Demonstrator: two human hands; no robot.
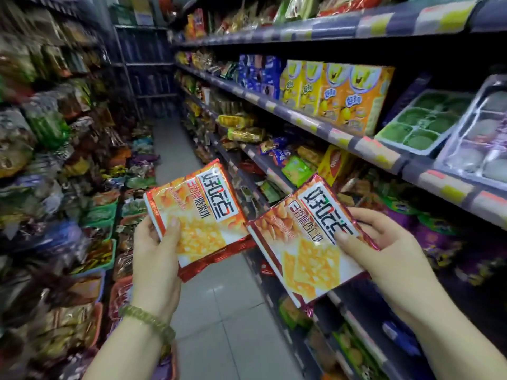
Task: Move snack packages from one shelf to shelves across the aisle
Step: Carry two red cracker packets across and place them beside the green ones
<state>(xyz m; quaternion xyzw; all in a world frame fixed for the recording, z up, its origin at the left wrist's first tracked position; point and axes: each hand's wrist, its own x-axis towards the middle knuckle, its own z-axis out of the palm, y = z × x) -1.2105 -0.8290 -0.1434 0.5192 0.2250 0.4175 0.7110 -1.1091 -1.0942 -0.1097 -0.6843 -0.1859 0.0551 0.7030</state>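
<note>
Gripping tilted orange packets, left hand, right hand.

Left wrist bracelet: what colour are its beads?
Olive green beads on the bracelet, seen best in the head view, below the left hand.

I stand in an aisle, floor running toward twelve o'clock. Shelves of bagged snacks line my nine o'clock side; shelves at three o'clock carry boxes, with trays nearer me. My left hand holds one packet at eleven, my right hand another packet at one, their edges meeting.
</note>
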